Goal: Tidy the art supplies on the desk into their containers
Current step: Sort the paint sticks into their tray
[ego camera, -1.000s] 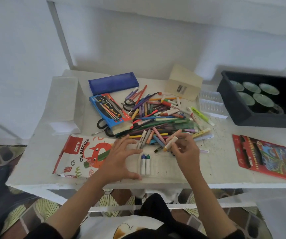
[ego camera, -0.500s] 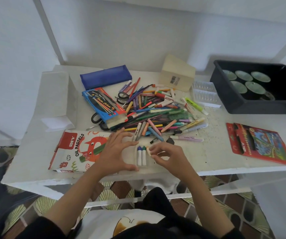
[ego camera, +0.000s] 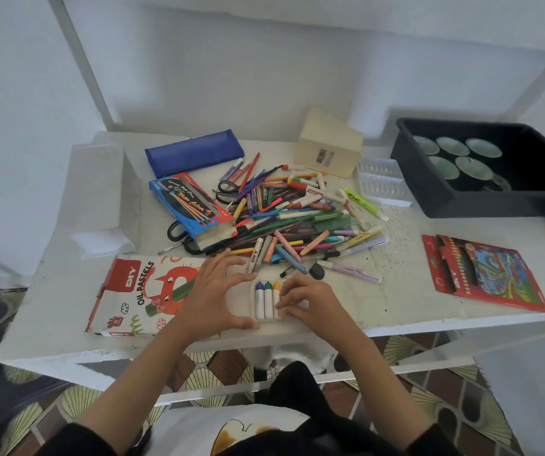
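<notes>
The pastels [ego camera: 266,301] — three of them, blue, green and orange at the tips — lie side by side in a shallow pale tray [ego camera: 253,311] near the front edge of the desk [ego camera: 396,301], between the two hands. My worry is the orange pastel [ego camera: 276,296]: it sits at the open end of the row. The right hand [ego camera: 313,302] has its fingertips [ego camera: 282,305] curled down on it, seemingly pinching it. If that hand draws away crooked, the stick could roll out or ride up on its neighbour.

The tray looks light and sits close to the edge — one shove might send it off. The left hand [ego camera: 211,297] braces it with forefinger and thumb, fingers spread and gripping nothing.

The sticks look stubby, white-wrapped and waxy, likely to smear or snap under a hard press. Just to the left lies the pastel box [ego camera: 139,291]. Close behind is the heap of pens [ego camera: 284,218], easy to knock with a wrist.
</notes>
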Motion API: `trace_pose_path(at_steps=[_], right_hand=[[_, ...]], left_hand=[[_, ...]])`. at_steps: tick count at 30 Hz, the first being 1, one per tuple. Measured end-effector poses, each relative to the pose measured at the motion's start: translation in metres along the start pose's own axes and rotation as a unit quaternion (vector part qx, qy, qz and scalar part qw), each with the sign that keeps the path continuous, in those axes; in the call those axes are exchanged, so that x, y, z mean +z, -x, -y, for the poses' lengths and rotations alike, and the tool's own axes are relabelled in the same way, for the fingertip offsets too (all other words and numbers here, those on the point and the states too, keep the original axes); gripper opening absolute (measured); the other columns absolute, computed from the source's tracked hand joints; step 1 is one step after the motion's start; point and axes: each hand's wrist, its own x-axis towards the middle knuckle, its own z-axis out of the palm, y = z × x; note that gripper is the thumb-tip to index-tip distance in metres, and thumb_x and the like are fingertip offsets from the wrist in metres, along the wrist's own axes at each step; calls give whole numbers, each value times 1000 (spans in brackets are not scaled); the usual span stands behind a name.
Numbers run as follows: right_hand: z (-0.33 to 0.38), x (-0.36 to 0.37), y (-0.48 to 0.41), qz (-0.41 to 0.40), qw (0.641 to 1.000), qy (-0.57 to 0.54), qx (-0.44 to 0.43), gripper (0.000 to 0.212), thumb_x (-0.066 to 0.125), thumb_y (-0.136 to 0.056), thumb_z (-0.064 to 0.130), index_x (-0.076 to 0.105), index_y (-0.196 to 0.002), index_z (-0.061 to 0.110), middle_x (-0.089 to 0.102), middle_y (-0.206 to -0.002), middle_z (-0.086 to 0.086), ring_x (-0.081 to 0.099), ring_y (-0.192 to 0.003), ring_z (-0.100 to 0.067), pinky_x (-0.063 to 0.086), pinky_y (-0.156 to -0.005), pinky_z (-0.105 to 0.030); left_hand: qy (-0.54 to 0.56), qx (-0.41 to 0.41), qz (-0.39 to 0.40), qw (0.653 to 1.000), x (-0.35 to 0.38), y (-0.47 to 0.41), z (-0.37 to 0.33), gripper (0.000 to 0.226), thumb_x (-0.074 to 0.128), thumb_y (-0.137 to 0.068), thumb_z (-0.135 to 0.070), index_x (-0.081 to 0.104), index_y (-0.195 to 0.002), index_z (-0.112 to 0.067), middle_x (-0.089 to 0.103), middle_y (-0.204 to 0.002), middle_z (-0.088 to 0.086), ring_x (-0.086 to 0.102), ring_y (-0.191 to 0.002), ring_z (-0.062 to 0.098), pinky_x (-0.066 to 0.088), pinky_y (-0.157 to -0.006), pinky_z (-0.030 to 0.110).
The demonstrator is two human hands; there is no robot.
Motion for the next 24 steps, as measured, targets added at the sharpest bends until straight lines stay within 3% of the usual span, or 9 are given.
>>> trace_pose_path(at_steps=[6, 9, 12, 15, 20, 24], right_hand=[[5, -26, -21, 14, 999, 34, 8, 9, 68, -84, 19, 73, -90, 15, 62, -95, 9, 51, -84, 4, 44, -77, -14], [-3, -51, -52, -82, 993, 81, 5, 11, 65, -86, 14, 72, -94, 12, 63, -93, 3, 53, -80, 1, 47, -78, -19], [-20, -72, -89, -171, 972, 153, 56, 16, 60, -90, 16, 71, -100, 9, 64, -102, -4, 54, -96, -16, 41, -84, -25], [-31, -83, -114, -214, 954, 196, 73, 21, 54, -91, 10, 67, -107, 9, 61, -111, -6, 49, -103, -24, 41, -84, -29], [-35, -84, -136, -114, 927, 332, 130, 40, 44, -94, 14, 51, -133, 24, 47, -139, 0, 38, -124, -25, 41, -96, -47], [-40, -77, -139, -77, 908, 382, 155, 37, 41, -94, 19, 53, -129, 26, 48, -136, 1, 36, -125, -24, 34, -98, -51]], left_hand=[[-2, -5, 7, 1000, -1, 1, -2, 88, 59, -50, -76, 52, -128, -36, 34, -141, -15, 4, -140, 1, 7, -116, 37], [-2, -12, 15, 1000, -2, 1, -3, 89, 58, -50, -77, 50, -129, -38, 31, -142, -17, 0, -138, -3, 5, -116, 36], [-1, -19, 21, 1000, -4, 1, -4, 90, 57, -50, -78, 49, -130, -38, 28, -143, -18, -4, -137, -6, 2, -115, 33], [0, -19, 20, 1000, -4, 2, -5, 89, 58, -51, -78, 49, -130, -39, 28, -144, -18, -1, -140, -1, 7, -118, 40], [-5, -33, 35, 999, -6, 2, -9, 81, 76, -59, -62, 47, -131, -39, 26, -144, -18, -1, -140, 0, 5, -118, 38], [-6, -31, 30, 999, -5, 3, -8, 80, 78, -60, -60, 47, -132, -40, 26, -143, -19, -2, -140, -1, 5, -118, 37]])
